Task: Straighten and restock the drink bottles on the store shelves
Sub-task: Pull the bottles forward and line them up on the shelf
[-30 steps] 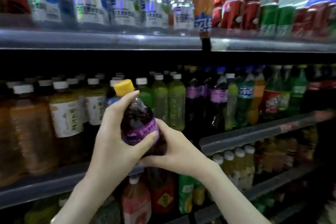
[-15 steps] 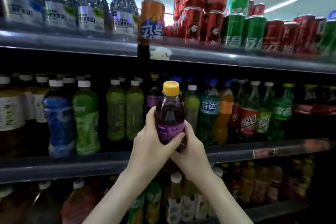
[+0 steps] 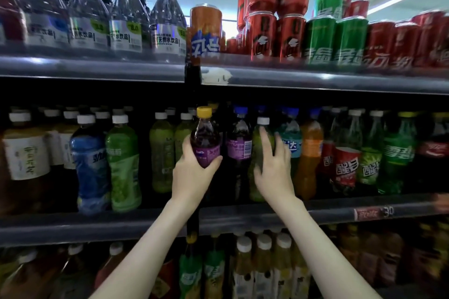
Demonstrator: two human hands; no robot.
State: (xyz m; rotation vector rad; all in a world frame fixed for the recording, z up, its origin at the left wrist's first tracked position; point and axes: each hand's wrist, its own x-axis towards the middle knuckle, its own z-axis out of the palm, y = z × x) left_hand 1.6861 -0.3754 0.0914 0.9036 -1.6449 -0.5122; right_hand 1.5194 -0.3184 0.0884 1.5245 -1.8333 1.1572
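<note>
1. Shelving packed with drinks filled the view; the middle shelf [image 3: 267,216] ran below both wrists.
2. The right hand [image 3: 274,167] had let go, fingers spread at a green bottle [image 3: 256,150], likely clearing a slot.
3. The left hand [image 3: 192,175] alone now gripped the purple soda bottle [image 3: 205,138] round its label.
4. It stood upright, long axis vertical, yellow cap [image 3: 204,111] up, left of the right hand.

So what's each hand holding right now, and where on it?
The left hand grips the yellow-capped purple bottle round its labelled middle. The right hand holds nothing, fingers straight.
</note>
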